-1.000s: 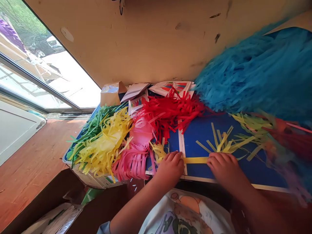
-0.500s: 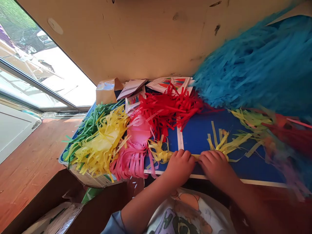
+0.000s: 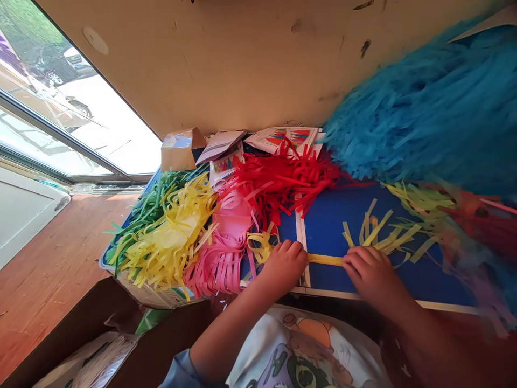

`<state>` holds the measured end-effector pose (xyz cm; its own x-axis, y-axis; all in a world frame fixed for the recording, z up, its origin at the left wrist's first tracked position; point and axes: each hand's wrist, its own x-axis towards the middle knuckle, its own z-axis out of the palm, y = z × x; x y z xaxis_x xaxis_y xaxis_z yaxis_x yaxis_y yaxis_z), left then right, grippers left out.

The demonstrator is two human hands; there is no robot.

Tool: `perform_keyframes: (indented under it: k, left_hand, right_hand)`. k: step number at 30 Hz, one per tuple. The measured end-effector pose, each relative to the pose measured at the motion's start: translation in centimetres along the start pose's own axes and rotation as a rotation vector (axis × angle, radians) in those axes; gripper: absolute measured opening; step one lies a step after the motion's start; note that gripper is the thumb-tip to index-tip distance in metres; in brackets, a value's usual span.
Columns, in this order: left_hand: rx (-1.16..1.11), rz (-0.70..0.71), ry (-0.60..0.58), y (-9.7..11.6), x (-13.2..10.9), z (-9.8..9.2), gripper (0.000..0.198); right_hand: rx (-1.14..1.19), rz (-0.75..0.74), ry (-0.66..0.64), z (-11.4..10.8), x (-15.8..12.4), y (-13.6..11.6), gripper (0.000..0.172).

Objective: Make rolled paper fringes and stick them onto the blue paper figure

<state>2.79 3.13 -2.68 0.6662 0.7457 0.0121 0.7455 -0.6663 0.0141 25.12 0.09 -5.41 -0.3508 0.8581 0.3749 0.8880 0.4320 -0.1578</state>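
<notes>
A yellow tissue-paper tassel [image 3: 325, 260] stretches between my two hands over the blue tabletop, its middle rolled narrow and its fringed ends spread out on both sides. My left hand [image 3: 286, 261] is closed on the left part of the rolled middle, beside the pink fringe. Closed on the right part, my right hand [image 3: 369, 267] sits just below the fanned yellow strips [image 3: 379, 229]. Both hands rest low, close to the table's front edge, with their fingertips partly hidden.
Piles of green [image 3: 155, 202], yellow [image 3: 172, 226], pink [image 3: 222, 248] and red fringed paper [image 3: 286, 175] cover the left and middle. Blue fringe [image 3: 424, 118] fills the back right. Envelopes [image 3: 222, 144] lean by the wall. An open cardboard box [image 3: 173, 342] stands below, left.
My hands have moved apart, the left one leftward and the right one rightward. A longer flat stretch of the rolled yellow paper now shows between them.
</notes>
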Motion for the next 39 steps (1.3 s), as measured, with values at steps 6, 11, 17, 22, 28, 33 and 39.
perform_keyframes:
  k: [6,11,17,22,28,33,39]
  left_hand:
    - [-0.028,-0.107,-0.014,-1.2,-0.2,-0.4,0.021]
    - [-0.013,-0.133,-0.024,-1.0,-0.1,-0.2,0.021]
    - [-0.014,-0.204,-0.022,-0.3,-0.1,0.1,0.014]
    - [-0.016,-0.184,-0.041,-0.6,0.1,-0.1,0.019]
    - [-0.017,-0.154,-0.1,-0.9,0.8,-0.5,0.023]
    - [0.008,-0.179,-0.086,-0.4,0.7,-0.5,0.019]
    - [0.094,-0.21,-0.038,-1.4,-0.1,-0.4,0.015]
  right_hand:
    - [-0.037,0.141,-0.077,-0.4,0.8,-0.6,0.024]
    - [-0.146,0.195,-0.139,-0.4,1.5,-1.1,0.022]
    - [-0.174,0.212,-0.196,-0.4,2.1,-1.2,0.022]
    - [-0.165,0.24,-0.256,-0.6,2.4,-1.2,0.023]
    - [-0.176,0.245,-0.295,-0.5,2.7,-1.3,0.023]
    - [-0.352,0.252,-0.253,-0.7,3.1,-2.3,0.014]
    - [-0.428,0.253,-0.193,-1.0,3.3,-2.9,0.014]
